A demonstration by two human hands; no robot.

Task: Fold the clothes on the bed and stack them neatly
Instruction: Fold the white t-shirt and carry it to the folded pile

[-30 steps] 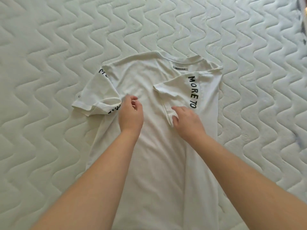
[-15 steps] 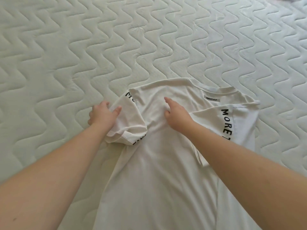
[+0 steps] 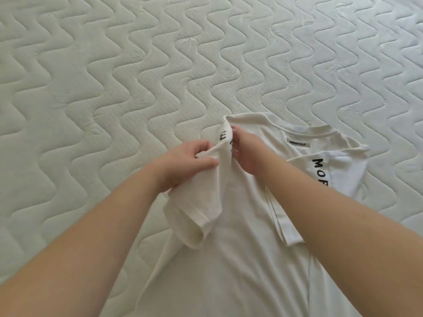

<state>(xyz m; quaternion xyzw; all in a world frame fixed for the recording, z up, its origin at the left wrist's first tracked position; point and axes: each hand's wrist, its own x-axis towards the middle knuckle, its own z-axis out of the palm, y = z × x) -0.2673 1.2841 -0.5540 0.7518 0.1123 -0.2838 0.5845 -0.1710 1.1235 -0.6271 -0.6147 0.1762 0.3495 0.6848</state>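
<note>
Bed (image 3: 114, 88): white quilted mattress w/ wavy stitching, fills the view; its edges are out of frame. T-shirt (image 3: 229, 259): white, lies flat on the bed at lower centre-right, collar end away from the person, hem cut off by the bottom edge. Right-side sleeve (image 3: 343, 170) is folded inward over the body, black lettering "MO.." showing; the rest of the word is covered by the right forearm. Neck label (image 3: 298, 144) text is too small to read. Change vs. 0.5 s ago: left-side sleeve (image 3: 196, 213) was lying against the bed under the left hand; it is now lifted and bunched, hanging down w/ the cuff opening toward the person. Right hand was pressing on the shirt chest; it is now at the left shoulder seam. Left hand (image 3: 183, 163): fingers and thumb curled, pinching the sleeve fabric near the shoulder. Right hand (image 3: 246, 154): fingers curled on the shoulder fold just beside the left hand; fingertips are partly hidden in the fabric, printed letters there are partly creased out of view. Room: broad bare mattress left of and beyond the shirt; a narrower strip at right.
</note>
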